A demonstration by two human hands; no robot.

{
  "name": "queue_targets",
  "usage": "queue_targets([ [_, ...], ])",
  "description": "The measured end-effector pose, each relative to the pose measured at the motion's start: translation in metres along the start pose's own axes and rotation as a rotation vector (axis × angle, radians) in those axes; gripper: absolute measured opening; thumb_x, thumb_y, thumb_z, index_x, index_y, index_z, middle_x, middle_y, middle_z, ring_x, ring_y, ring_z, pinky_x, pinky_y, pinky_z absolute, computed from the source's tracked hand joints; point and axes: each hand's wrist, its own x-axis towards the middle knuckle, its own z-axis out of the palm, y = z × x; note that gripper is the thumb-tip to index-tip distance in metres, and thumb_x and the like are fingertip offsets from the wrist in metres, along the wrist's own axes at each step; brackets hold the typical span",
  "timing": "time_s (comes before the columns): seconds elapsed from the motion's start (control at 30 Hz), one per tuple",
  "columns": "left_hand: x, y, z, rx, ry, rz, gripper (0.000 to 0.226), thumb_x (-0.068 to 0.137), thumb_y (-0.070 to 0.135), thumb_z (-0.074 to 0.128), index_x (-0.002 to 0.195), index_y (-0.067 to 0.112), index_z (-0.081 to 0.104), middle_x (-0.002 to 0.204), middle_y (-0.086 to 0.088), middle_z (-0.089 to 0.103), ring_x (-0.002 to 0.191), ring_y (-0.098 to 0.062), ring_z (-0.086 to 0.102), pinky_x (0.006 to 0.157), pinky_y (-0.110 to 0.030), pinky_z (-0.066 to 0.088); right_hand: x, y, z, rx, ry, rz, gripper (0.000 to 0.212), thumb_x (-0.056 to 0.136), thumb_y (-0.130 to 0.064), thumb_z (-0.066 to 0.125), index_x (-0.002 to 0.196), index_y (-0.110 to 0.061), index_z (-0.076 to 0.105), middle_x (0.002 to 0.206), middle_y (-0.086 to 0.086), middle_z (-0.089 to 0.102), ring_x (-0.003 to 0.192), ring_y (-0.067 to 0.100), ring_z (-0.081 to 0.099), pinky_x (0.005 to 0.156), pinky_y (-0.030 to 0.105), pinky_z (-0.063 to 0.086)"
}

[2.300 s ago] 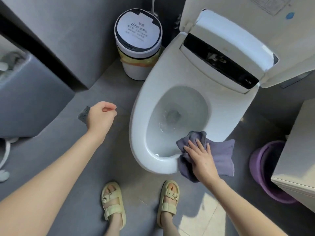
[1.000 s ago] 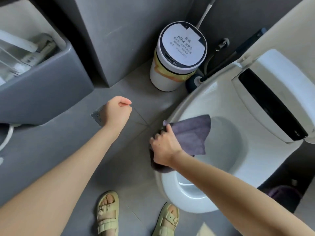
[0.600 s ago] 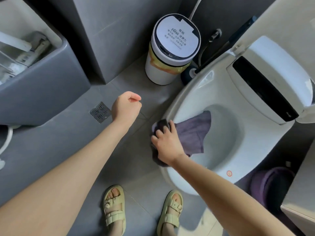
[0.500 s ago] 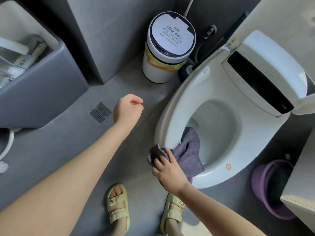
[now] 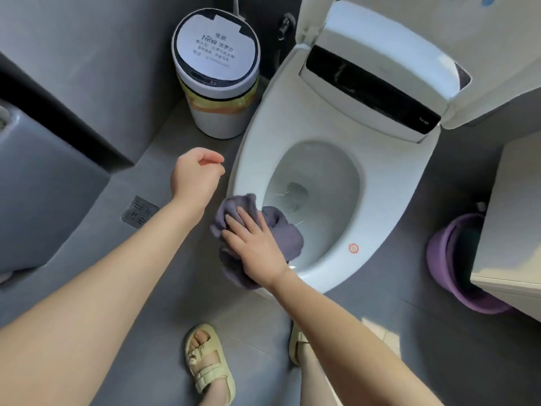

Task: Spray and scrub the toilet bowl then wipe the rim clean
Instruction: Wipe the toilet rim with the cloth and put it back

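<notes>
Cloth (image 5: 282, 240) has shifted onto rim (image 5: 248, 159) under flat right hand (image 5: 257, 250); left grip (image 5: 196, 177) curled, empty, near Ferroll-labelled bin (image 5: 216, 54).

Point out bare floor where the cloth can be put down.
Bare floor lies in front of the toilet, bordered by the purple basin and the right forearm. Another patch sits between the bin, the grey wall and the floor drain. Crowded: the gap between toilet and bin, and around the sandals.
</notes>
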Motion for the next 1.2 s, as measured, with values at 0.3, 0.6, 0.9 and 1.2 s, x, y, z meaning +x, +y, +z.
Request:
queue_targets([
  [0.3,-0.001,0.031,0.02,0.017,-0.012,0.021,0.026,0.081,0.003,0.055,0.099,0.019,0.066,0.096,0.005,0.063,0.096,-0.013,0.058,0.083,-0.025,0.043,-0.189,0.103,-0.043,-0.118,-0.154,0.098,0.041,0.104,-0.024,0.018,0.132,-0.016,0.048,0.136,0.01,0.055,0.145,0.029,0.023,0.117,0.05,0.01],
  [0.6,0.049,0.031,0.023,-0.182,0.321,-0.048,0.043,0.085,0.003,0.053,0.125,0.015,0.046,0.1,0.001,0.063,0.096,-0.017,0.054,0.089,-0.033,0.042,0.065,0.08,-0.046,-0.088,-0.142,-0.397,0.034,0.09,-0.017,0.043,0.114,-0.013,0.066,0.128,0.014,0.06,0.122,0.041,0.052,0.103,0.056,0.038],
  [0.9,0.076,0.049,0.078,-0.14,0.293,-0.053,0.043,0.083,0.002,0.05,0.122,0.018,0.048,0.097,0.003,0.062,0.093,-0.017,0.055,0.081,-0.028,0.039,0.135,0.239,-0.12,-0.468,-0.006,-0.056,0.042,0.082,-0.019,0.061,0.123,-0.008,0.061,0.129,0.018,0.06,0.125,0.039,0.051,0.103,0.05,0.043],
  [1.2,0.033,0.049,0.126,0.0,0.124,-0.023,0.04,0.082,0.001,0.051,0.118,0.018,0.052,0.092,0.004,0.057,0.096,-0.024,0.058,0.091,-0.041,0.047,-0.064,0.324,-0.146,-0.502,-0.076,0.123,0.042,0.089,-0.015,0.037,0.122,-0.006,0.063,0.127,0.018,0.06,0.126,0.038,0.05,0.114,0.049,0.02],
])
